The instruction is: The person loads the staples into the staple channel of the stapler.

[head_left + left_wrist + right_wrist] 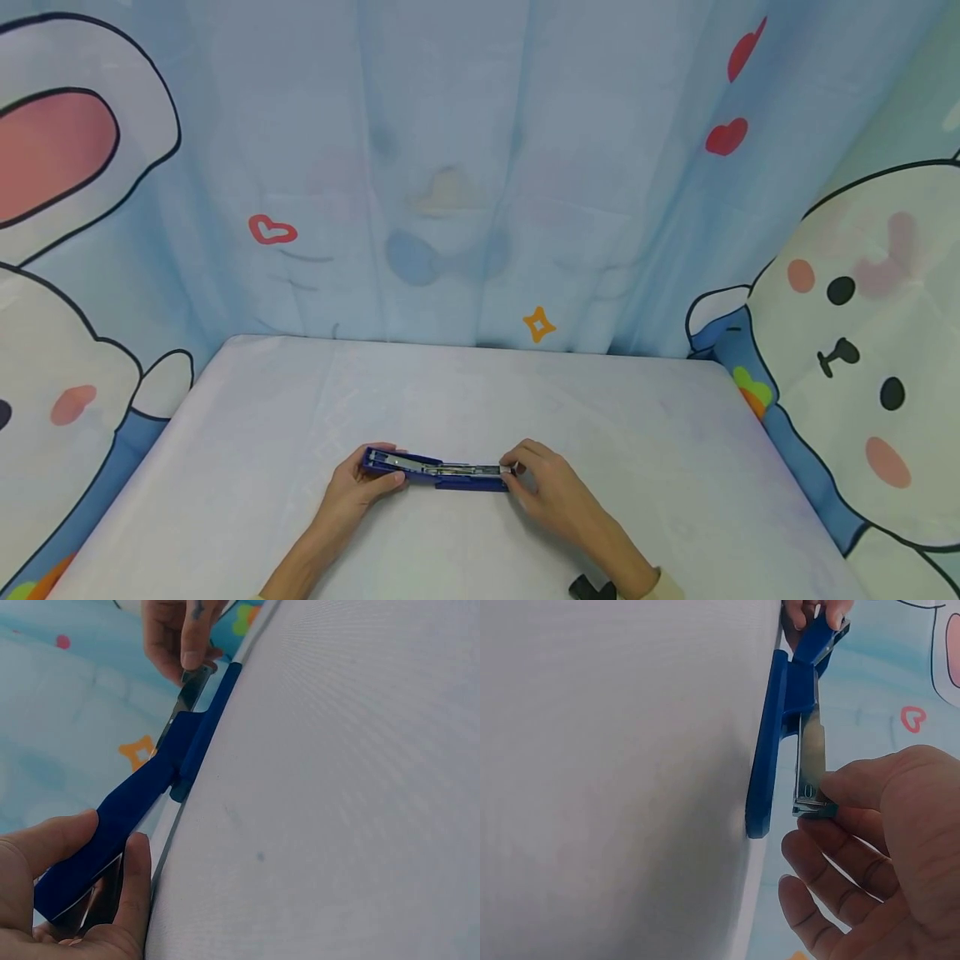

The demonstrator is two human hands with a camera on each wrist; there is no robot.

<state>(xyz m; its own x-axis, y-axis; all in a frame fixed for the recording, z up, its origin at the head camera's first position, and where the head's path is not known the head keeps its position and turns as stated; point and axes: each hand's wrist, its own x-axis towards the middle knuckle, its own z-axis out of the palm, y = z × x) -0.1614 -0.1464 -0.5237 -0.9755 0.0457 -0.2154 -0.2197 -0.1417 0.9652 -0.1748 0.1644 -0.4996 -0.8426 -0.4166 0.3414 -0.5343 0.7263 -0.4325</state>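
A blue stapler [472, 482] lies opened out wide above the white table, its metal magazine showing. My left hand [356, 483] grips the end of its top cover, thumb on one side and fingers on the other. At the opposite end, my right hand [551, 492] pinches the tip of the metal magazine [811, 754] between thumb and index finger, the other fingers loosely bent below. In the right wrist view the blue base [763, 765] stands apart from the magazine, with a gap between them. The left wrist view shows the blue cover [124, 817] tilted up from the base.
A black object [592, 588] lies at the table's front edge beside my right forearm. The white table [420, 383] reaches back to a light blue curtain [450, 100] printed with hearts and cartoon animals.
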